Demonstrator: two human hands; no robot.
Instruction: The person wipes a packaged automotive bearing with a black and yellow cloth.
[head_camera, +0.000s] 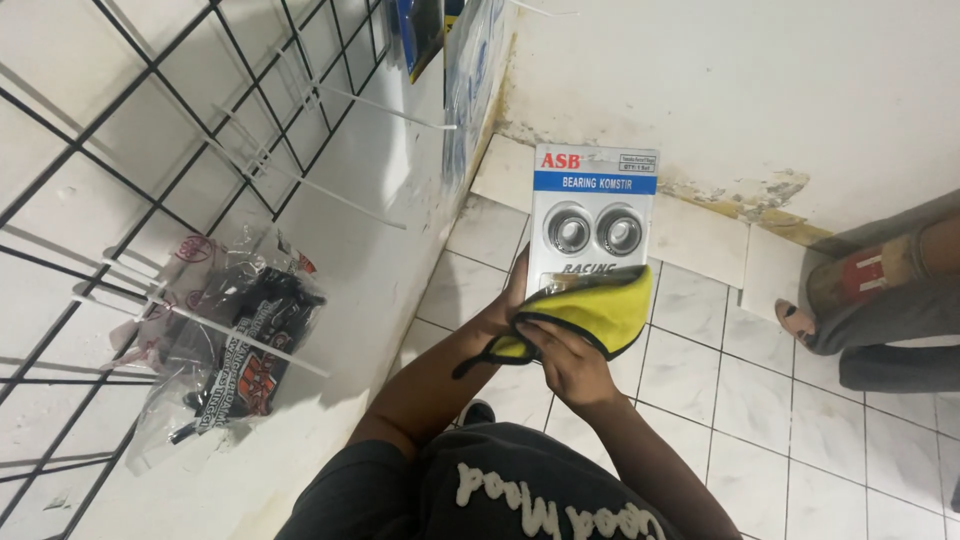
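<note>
Right hand (568, 362) pinches a yellow cloth (600, 305) against the upright bearing pack (592, 215), gripped from behind by the left hand (512, 300)

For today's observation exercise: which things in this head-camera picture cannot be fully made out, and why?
- Blister pack of two bearings: lower part hidden by the yellow cloth.
- Left hand: mostly behind the pack.
- Bystander's leg: cut off by the right edge.
- Hanging bagged parts: contents blurred behind glare.

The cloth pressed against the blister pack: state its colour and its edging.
Yellow cloth with black edging, seen in the head view.
</note>
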